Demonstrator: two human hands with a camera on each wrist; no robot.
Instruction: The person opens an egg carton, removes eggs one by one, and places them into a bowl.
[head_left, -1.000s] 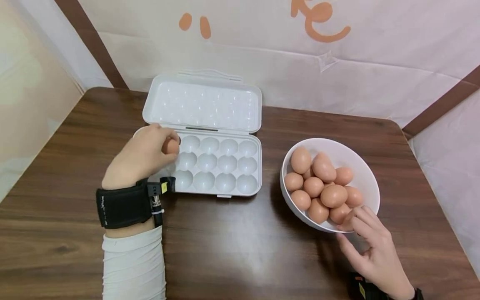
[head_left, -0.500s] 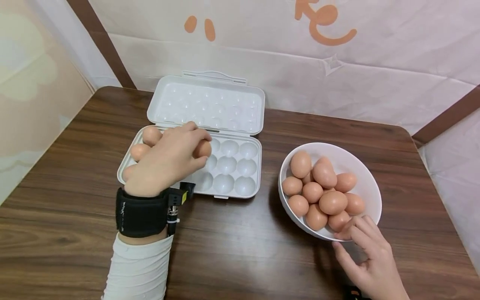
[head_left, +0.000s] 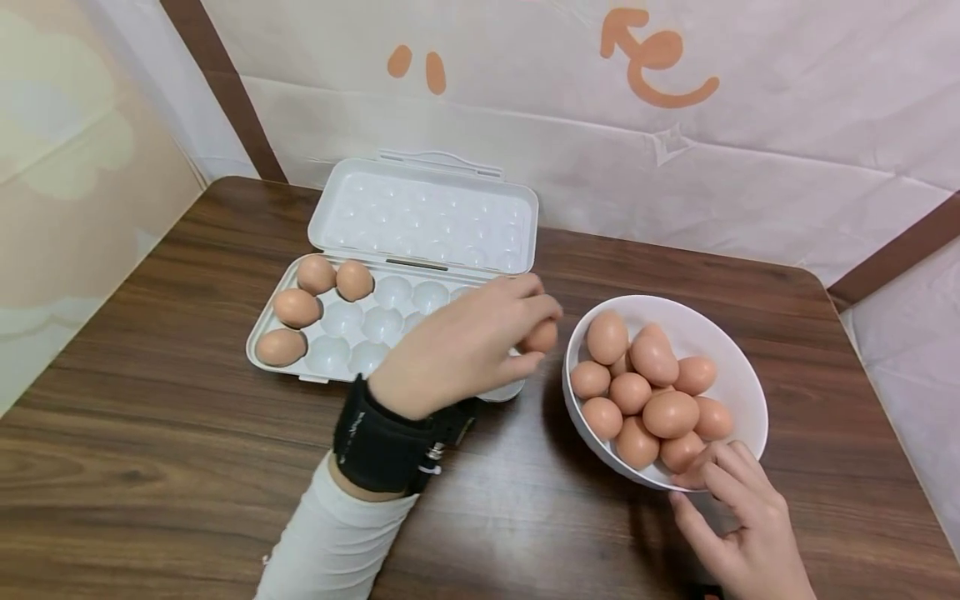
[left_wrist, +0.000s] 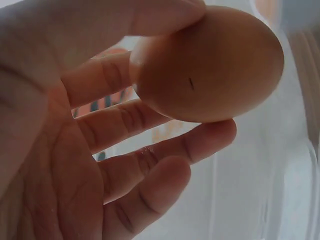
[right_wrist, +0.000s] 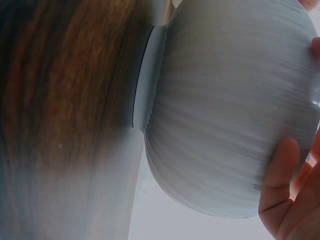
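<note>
My left hand (head_left: 545, 333) pinches a brown egg (head_left: 542, 336) between thumb and fingertips, over the right end of the white egg tray (head_left: 341, 321) and just left of the white bowl (head_left: 705, 325). The left wrist view shows that egg (left_wrist: 210, 65) close up, held by the thumb and fingers (left_wrist: 125, 125). Several eggs (head_left: 297, 307) sit in the tray's left cells; its lid (head_left: 427, 212) lies open behind. The bowl holds several eggs (head_left: 667, 412). My right hand (head_left: 712, 483) holds the bowl's near rim, and its fingers (right_wrist: 280, 200) lie against the bowl's outer wall (right_wrist: 225, 110).
The wooden table (head_left: 150, 433) has bare surface in front of the tray and to its left. A pale sheet with orange marks (head_left: 660, 58) hangs behind the table, and a beige wall (head_left: 67, 167) closes the left side.
My left hand has moved right from the tray's left end to its right end, carrying an egg. An egg now sits in the top row's second cell. The right hand stayed on the bowl.
</note>
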